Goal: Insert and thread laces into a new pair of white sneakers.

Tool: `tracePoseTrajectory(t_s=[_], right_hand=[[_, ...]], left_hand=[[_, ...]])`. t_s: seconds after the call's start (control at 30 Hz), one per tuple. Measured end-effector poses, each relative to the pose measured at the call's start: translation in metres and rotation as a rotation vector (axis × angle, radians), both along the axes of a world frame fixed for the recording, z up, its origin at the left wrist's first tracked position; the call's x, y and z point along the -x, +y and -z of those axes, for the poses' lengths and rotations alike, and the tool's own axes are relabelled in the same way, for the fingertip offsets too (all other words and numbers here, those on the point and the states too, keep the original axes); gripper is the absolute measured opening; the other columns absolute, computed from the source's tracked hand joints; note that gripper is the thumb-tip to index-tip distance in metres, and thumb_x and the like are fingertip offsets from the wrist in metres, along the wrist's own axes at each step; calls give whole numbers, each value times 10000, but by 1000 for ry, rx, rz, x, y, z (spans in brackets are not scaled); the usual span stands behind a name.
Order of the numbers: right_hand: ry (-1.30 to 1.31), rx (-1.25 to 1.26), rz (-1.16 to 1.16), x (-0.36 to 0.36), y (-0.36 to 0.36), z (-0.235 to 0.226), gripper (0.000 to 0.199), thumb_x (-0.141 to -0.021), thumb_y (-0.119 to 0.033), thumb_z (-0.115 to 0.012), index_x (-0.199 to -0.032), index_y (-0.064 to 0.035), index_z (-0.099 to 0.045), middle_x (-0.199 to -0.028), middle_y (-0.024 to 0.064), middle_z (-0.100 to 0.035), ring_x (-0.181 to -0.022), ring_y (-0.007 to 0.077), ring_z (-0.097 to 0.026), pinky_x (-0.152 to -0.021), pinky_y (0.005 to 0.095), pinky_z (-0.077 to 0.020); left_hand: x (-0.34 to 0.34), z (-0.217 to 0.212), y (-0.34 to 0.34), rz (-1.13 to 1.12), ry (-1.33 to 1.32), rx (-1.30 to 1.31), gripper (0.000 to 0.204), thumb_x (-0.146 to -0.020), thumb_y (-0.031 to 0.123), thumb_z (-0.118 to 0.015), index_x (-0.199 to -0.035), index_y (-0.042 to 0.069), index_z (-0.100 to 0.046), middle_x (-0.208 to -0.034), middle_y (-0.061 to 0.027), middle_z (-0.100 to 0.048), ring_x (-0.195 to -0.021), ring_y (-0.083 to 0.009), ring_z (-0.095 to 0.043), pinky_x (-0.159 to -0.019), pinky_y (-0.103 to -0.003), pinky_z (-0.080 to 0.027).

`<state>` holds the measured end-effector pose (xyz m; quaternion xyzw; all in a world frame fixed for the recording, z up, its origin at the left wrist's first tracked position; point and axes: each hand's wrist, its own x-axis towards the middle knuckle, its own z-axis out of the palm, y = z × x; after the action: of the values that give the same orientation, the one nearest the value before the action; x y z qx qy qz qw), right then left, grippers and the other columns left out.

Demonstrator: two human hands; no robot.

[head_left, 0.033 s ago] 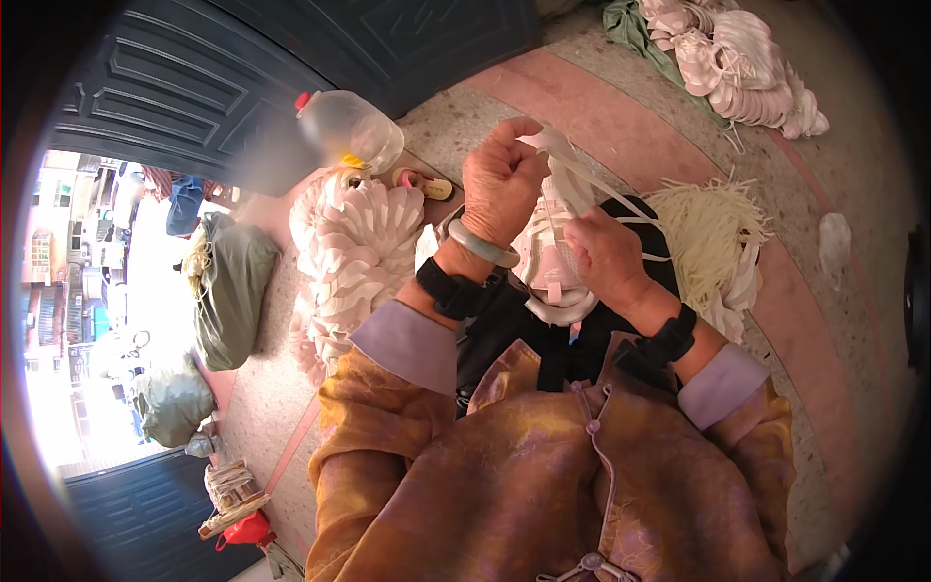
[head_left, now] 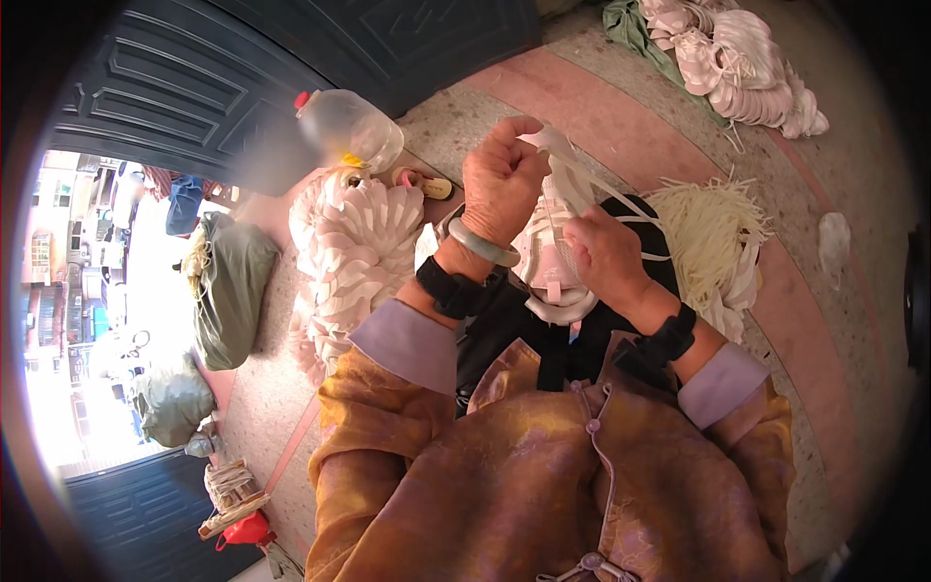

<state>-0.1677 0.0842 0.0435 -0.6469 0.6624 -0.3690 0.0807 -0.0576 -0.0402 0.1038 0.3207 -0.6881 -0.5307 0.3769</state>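
Observation:
A white and pale pink shoe upper [head_left: 545, 238] lies on dark cloth in front of my body, its pink heel tab toward me. My left hand [head_left: 502, 173] is raised over its far end, fingers pinched on a white shoelace [head_left: 585, 173]. Closer in, my right hand [head_left: 609, 254] is closed at the shoe's right side, with lace running down to its fingertips; the fingertips are partly hidden. A loose length of lace loops out to the right, past that hand.
Stacked white shoe uppers [head_left: 359, 228] lie on the left; a cream lace bundle [head_left: 713, 238] is on the right. Another shoe pile [head_left: 742, 73] is at the far right. A clear plastic jug [head_left: 354, 126] stands by a dark door [head_left: 184, 82]. Green sacks [head_left: 233, 291] sit farther left.

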Motion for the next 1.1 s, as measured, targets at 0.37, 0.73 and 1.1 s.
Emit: tracePoseTrajectory(t_s=[0.37,0.73,1.1], right_hand=[[-309,-200,6,8,-6,11,87,-775,-71,-493,-738,-91,-570,-807,99,-564,-778,321,-570,-663,397,-451],[-253,-198,42,1,-5,6,81,-781,-105,-510,-747,-94,-583,-806,109,-569,-766,330,-574,-650,405,-455],[-863,-298,-7,81,-15,1,91,-885,-132,-532,-846,-52,-554,-707,0,-546,-552,62,-501,-483,214,-422]], left_hand=[[8,-4,5,19,-23,50,278,-788,-37,-560,-1063,3,-565,-678,-28,-614,-568,-50,-527,-517,-188,-432],[10,-3,3,27,-48,54,276,-790,-29,-556,-1065,3,-560,-674,-27,-614,-560,-45,-523,-515,-190,-431],[36,-19,113,988,18,472,179,-658,44,-565,-836,28,-570,-683,-162,-584,-681,-353,-593,-575,-420,-470]])
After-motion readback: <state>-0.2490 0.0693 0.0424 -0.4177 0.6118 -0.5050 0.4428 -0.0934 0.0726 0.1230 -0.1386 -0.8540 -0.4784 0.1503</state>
